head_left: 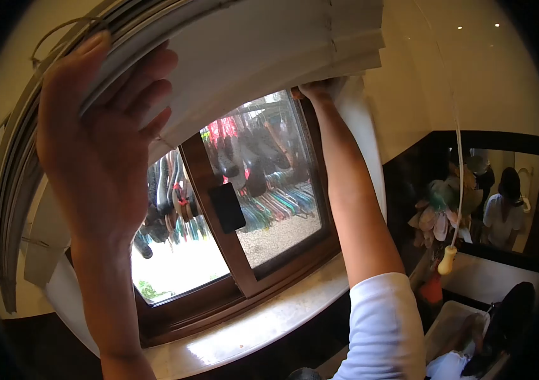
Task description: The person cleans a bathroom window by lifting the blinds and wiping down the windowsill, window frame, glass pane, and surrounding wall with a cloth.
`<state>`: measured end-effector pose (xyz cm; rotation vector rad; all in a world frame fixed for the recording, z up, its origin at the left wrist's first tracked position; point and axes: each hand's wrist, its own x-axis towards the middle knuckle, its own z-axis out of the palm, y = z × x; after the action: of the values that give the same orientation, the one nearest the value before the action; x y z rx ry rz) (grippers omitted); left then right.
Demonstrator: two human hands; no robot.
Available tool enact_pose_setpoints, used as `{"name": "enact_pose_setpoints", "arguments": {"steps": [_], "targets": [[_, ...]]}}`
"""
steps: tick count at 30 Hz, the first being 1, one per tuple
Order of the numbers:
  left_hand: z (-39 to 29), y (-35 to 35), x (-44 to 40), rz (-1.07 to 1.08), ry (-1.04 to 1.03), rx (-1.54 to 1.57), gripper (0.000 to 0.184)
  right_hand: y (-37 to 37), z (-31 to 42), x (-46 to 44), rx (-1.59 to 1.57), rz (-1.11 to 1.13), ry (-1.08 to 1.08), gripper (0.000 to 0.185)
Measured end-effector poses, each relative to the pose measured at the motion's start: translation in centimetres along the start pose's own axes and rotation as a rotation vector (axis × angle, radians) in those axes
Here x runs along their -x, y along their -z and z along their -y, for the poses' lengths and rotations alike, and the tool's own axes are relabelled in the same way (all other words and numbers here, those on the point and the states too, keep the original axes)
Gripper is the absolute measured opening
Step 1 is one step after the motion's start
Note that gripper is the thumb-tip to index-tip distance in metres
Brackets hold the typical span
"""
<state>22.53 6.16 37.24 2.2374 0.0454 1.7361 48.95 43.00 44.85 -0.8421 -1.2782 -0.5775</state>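
A venetian blind (238, 47) with pale slats hangs tilted across the upper part of the view, its slats bunched together at the left. My left hand (101, 133) grips the bunched slats, thumb on one side and fingers curled on the other. My right arm reaches up past the window (263, 183), which has a brown frame and a dark latch plate (227, 208). At the frame's upper right corner, my right hand (318, 87) is mostly covered by the blind's lower edge, so its fingers cannot be made out.
A pull cord with a wooden knob (448, 259) hangs at right, before a dark-framed mirror (510, 202) reflecting a person. Below it stands a pale bin (451, 311) of items. A white sill (238, 335) runs under the window. Clothes and hangers show outside.
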Motion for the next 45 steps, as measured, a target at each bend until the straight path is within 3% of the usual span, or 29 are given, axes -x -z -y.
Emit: {"name": "enact_pose_setpoints", "arguments": {"steps": [2, 6, 13, 20, 22, 23, 26, 28, 29, 32, 34, 36, 40, 42, 44, 45], "targets": [[-0.3, -0.1, -0.3, 0.034, 0.020, 0.009, 0.037, 0.1, -0.2, 0.2, 0.012, 0.016, -0.023, 0.046], [-0.1, -1.3, -0.2, -0.117, 0.092, 0.002, 0.038, 0.6, -0.2, 2.6, -0.015, 0.012, -0.003, 0.044], [0.9, -2.6, 0.0, -0.096, 0.016, -0.009, 0.035, 2.1, 0.5, 4.5, -0.115, -0.076, 0.116, 0.041], [2.2, -1.3, 0.5, -0.028, 0.006, -0.009, 0.036, 2.1, -3.6, 3.1, 0.319, 0.135, -0.012, 0.038], [2.8, -0.6, 1.3, -0.009, 0.034, -0.005, 0.037, 2.1, -5.2, 7.0, 0.654, 0.128, 0.164, 0.038], [3.2, -0.3, 1.8, -0.020, 0.045, 0.002, 0.038, 3.8, -4.8, 10.2, 0.953, -0.035, 0.456, 0.035], [4.5, 0.3, 2.7, -0.050, 0.093, 0.057, 0.039, 3.3, -7.3, 17.0, 0.821, -0.107, 0.462, 0.036], [5.1, 0.4, 3.3, -0.060, 0.111, 0.052, 0.038, 6.4, -5.3, 23.0, 1.096, 0.101, 0.424, 0.039], [5.4, 0.3, 3.6, -0.062, 0.128, 0.081, 0.037, 6.9, -5.3, 25.5, 1.172, 0.336, 0.395, 0.033], [6.2, -0.5, 4.2, -0.110, 0.143, 0.263, 0.028, 8.7, -5.7, 31.0, 1.283, 0.548, 0.484, 0.026], [6.4, -0.4, 4.8, -0.117, 0.165, 0.287, 0.029, 7.5, -9.4, 35.5, 1.012, 0.295, 0.378, 0.024], [6.6, -0.4, 5.2, -0.128, 0.175, 0.309, 0.029, 10.3, -7.6, 38.3, 1.018, 0.744, 0.450, 0.026], [6.4, -1.2, 5.1, -0.207, 0.135, 0.188, 0.030, 12.7, -7.5, 38.4, 0.864, 1.057, 0.503, 0.027], [5.8, -1.7, 5.0, -0.255, 0.197, 0.123, 0.029, 11.6, -7.8, 35.7, 0.764, 0.567, 0.451, 0.030], [6.7, -0.7, 5.4, -0.263, 0.190, 0.206, 0.028, 10.8, -5.1, 30.3, 0.724, 0.324, 0.440, 0.033], [6.9, -0.8, 5.6, -0.239, 0.198, 0.192, 0.028, 10.6, -3.8, 27.8, 0.851, 0.211, 0.493, 0.034]]}}
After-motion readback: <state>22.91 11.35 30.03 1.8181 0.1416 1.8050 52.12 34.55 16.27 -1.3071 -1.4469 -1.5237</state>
